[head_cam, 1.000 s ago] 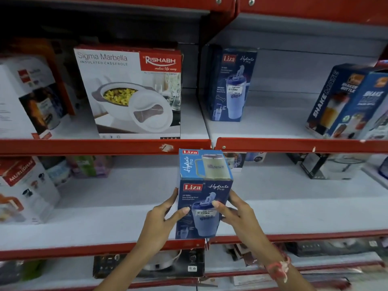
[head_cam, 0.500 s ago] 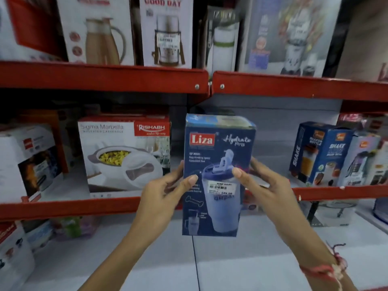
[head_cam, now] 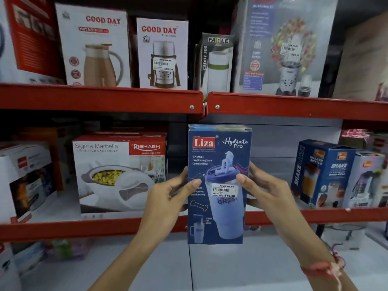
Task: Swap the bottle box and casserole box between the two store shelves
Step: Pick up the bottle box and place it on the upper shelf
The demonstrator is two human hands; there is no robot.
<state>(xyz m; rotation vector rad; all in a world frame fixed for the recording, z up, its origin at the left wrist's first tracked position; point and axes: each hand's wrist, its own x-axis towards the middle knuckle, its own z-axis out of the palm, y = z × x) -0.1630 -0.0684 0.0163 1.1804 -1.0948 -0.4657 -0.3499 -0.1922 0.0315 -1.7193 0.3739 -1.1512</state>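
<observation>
Both hands, left hand (head_cam: pixel 168 198) and right hand (head_cam: pixel 270 194), pinch the upright Liza bottle box (head_cam: pixel 218 183) by its sides; stiff light cardboard, probably easily carried.

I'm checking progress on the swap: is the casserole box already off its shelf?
No. The casserole box sits on the middle shelf, while both hands hold only the bottle box.

Bare forearms without sleeves; a red thread band (head_cam: pixel 321 267) circles the right wrist.
</observation>
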